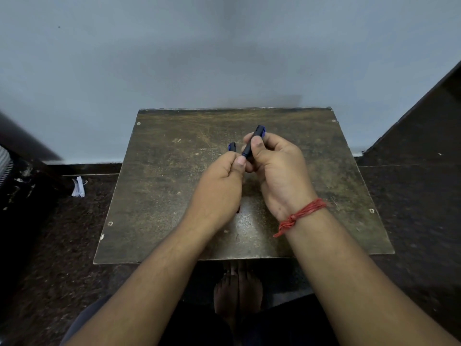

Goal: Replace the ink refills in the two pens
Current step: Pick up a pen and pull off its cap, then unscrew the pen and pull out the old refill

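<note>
Head view, frame centre: right hand point(274, 166) pinching pen point(252, 143), left hand point(222, 181) gripping second pen point(232, 147). Probably light, stiff, slick plastic; gripping barrel ends seems best.

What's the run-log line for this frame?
left hand: holds pen | right hand: holds second pen | table: beneath

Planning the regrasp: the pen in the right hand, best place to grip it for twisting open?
On the bare dark barrel of the pen, between thumb and fingers of the right hand, coming from the right. It slants up and away, its lower end at the left hand, so that end is probably taken.
</note>
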